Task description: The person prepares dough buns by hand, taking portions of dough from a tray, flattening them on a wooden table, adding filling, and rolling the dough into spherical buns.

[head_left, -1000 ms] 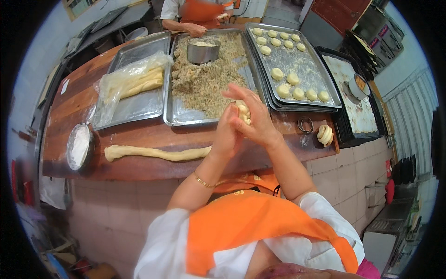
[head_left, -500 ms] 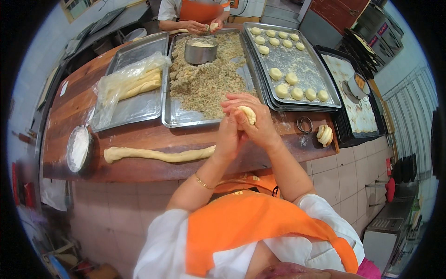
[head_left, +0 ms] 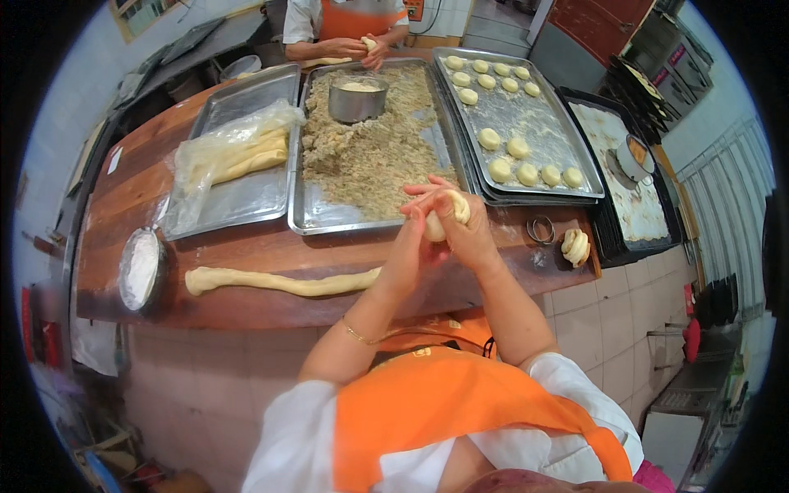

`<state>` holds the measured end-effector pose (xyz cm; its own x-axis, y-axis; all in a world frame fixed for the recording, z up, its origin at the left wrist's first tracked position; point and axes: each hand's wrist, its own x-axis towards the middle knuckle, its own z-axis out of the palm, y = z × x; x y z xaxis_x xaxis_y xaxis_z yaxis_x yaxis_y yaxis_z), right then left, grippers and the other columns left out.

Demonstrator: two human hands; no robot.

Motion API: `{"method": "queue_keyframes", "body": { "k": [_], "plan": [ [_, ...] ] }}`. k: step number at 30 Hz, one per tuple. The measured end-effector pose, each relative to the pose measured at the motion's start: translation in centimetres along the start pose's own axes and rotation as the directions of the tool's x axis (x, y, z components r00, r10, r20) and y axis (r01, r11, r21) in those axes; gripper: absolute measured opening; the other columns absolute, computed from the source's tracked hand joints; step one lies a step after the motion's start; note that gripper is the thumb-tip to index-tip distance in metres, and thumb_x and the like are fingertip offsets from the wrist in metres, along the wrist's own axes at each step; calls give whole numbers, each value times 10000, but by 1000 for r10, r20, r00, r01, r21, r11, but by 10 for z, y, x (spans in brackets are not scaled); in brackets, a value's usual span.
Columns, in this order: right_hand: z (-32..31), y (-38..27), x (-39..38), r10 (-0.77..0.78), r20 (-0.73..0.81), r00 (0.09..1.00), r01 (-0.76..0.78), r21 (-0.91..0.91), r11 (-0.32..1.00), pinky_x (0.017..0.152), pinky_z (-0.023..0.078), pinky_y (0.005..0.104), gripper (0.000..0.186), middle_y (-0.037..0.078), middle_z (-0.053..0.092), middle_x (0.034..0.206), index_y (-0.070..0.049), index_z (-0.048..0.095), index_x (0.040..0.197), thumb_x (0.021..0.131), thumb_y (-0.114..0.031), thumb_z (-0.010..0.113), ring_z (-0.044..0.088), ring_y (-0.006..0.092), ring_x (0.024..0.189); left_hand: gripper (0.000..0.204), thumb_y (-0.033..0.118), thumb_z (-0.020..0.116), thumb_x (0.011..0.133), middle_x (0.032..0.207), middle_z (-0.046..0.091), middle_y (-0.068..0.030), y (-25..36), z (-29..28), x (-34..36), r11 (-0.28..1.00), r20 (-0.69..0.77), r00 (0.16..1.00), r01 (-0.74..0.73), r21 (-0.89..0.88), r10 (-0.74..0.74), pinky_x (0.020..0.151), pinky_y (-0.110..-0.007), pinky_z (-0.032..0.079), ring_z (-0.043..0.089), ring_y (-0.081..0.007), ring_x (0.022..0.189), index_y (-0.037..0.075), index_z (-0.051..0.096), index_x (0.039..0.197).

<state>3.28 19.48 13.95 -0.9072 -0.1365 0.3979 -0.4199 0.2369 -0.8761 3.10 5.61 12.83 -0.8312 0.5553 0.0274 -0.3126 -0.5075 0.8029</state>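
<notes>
My left hand point(head_left: 411, 251) and my right hand point(head_left: 470, 238) are cupped together round a pale dough piece point(head_left: 459, 209), fingers curled over it. Below them a long dough rope point(head_left: 279, 283) lies on the wooden table point(head_left: 131, 251). Above them a steel tray point(head_left: 306, 222) holds crumbly filling point(head_left: 353, 164) and a round steel container point(head_left: 355, 103). At the right lie metal rings point(head_left: 540, 230) and a layered coil of dough point(head_left: 575, 247). A bowl of white flour point(head_left: 140, 269) stands at the left.
A tray point(head_left: 246, 212) holds bagged dough strips point(head_left: 246, 160). Several dough rounds sit on stacked trays point(head_left: 534, 123). A black tray point(head_left: 629, 214) with a metal pot point(head_left: 634, 156) stands at far right. A co-worker point(head_left: 345, 25) across the table holds dough.
My cupped hands have shifted and turned round the dough, showing more of it between them. The co-worker's hands have come together on a dough piece and moved slightly rightward.
</notes>
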Motion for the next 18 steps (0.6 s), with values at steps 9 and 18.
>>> {"method": "queue_keyframes", "body": {
  "k": [9,18],
  "plan": [
    [6,-2,6,-109,64,992,94,199,975,1174,302,444,551,156,646,1327,-35,715,1202,1034,-508,487,432,302,1414,627,637,349,1034,955,577,-15,-8,-42,10,969,268,963,-41,243,-26,545,-201,362,502,-64,663,84,461,1309],
    [10,-15,5,-143,-32,989,146,115,983,1181,295,457,560,131,601,1400,-51,678,1277,1031,-516,485,372,307,1458,604,611,312,1053,881,565,-3,-4,-35,4,975,227,973,-89,203,42,503,-202,335,471,-60,610,80,456,1304]
  ]
}}
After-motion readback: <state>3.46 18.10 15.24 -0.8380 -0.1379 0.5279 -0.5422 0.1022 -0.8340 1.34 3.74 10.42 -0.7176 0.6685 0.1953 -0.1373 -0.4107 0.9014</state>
